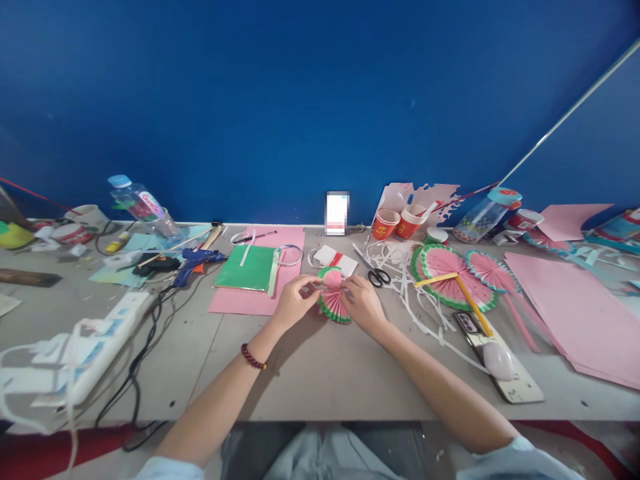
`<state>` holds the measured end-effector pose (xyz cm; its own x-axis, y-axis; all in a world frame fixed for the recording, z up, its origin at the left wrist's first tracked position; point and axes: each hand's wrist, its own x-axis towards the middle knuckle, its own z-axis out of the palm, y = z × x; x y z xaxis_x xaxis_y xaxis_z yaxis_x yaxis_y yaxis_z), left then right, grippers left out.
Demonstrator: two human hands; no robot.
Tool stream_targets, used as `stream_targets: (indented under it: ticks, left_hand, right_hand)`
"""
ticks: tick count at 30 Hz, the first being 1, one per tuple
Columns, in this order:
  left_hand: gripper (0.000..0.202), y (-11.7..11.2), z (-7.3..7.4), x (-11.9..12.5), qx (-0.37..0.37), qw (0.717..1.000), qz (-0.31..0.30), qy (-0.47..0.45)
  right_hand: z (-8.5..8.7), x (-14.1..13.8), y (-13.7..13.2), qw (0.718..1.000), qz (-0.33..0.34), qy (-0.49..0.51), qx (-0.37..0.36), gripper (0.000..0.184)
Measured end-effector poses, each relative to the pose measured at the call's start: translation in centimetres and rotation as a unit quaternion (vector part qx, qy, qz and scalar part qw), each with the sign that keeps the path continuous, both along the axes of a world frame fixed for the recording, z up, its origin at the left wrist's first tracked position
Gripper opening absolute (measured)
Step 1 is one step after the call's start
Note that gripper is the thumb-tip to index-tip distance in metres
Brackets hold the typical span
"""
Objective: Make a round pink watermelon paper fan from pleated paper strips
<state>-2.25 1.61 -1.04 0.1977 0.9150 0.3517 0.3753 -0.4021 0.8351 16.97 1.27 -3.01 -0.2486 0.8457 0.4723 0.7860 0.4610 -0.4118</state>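
Observation:
Between my two hands is a pleated paper fan [336,304], pink with a green and white zigzag rim, spread into two half-round parts above and below its middle. My left hand [299,300] pinches it at the left of the centre. My right hand [363,301] has its fingers closed on the right side of the same fan. Fingertips cover part of the fan's middle. Just behind the fan lies a white box with a red band [336,260]. Black-handled scissors [379,276] rest right of my right hand.
Green paper [249,268] lies on pink sheets [235,304] at left, near a blue glue gun [196,264] and a power strip [107,347]. On the right are white paper strips [411,300], finished watermelon fans [440,267], a phone [517,383], paper cups [386,224] and pink paper [585,313].

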Motion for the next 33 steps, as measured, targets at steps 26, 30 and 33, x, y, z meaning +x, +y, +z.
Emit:
stream_targets:
  ticks: [26, 30, 33]
  left_hand:
    - [0.042, 3.3, -2.3, -4.5, 0.120, 0.900, 0.162, 0.386]
    - [0.027, 3.4, -2.5, -4.6, 0.126, 0.896, 0.186, 0.383]
    - [0.022, 3.4, -2.4, -4.7, 0.134, 0.897, 0.193, 0.375]
  right_hand:
    - [-0.5, 0.1, 0.3, 0.989, 0.025, 0.143, -0.007, 0.032]
    - [-0.3, -0.1, 0.1, 0.989, 0.024, 0.143, -0.008, 0.030]
    - [0.0, -0.2, 0.0, 0.992, 0.022, 0.128, 0.002, 0.028]
